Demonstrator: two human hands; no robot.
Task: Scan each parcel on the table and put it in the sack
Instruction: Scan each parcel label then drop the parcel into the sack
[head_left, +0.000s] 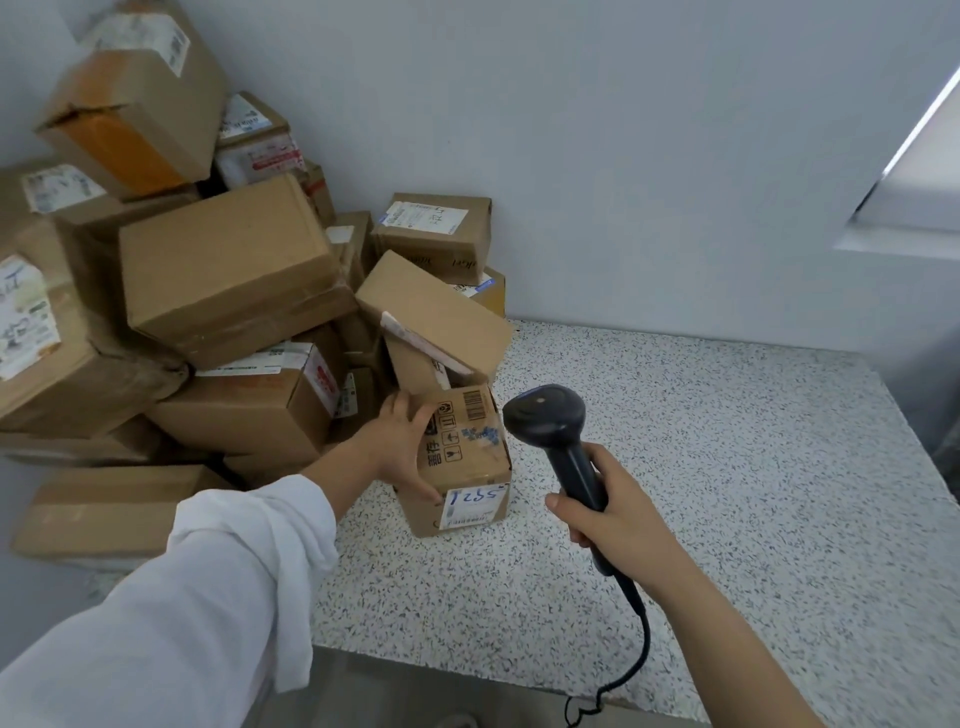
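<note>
**Small parcel** (470, 457): brown carton standing on the speckled counter (753, 467), at the near right foot of the heap. The top face is printed with a barcode, handling symbols and blue marks. The near face bears a white label (475, 508) with blue handwritten figures and a small barcode.

**Left grip** (397, 441): holds the small parcel by its left side. The fingers (410, 413) curl over the far top edge, and the thumb lies along the near left corner, reaching the label. The arm is in a white sleeve (208, 597), bunched at the forearm.

**Right grip** (615, 514): wrapped closed round the handle of a black scanner (563, 452), thumb on the handle's left side. The scanner head sits just right of the small parcel's far right top corner. Whether the two touch cannot be told.

**Cable** (640, 639): black, runs from the handle's base toward the near edge of the counter, where it coils.

**Heap of parcels** (228, 270): brown cartons stacked on the left against the wall (623, 156). Several are tilted and many carry white shipping labels.

**Leaning carton** (436, 317): tilted, directly behind the small parcel, with a pale strip along its lower edge.

**Far carton** (436, 231): against the wall, white label on top, resting on another carton.
</note>
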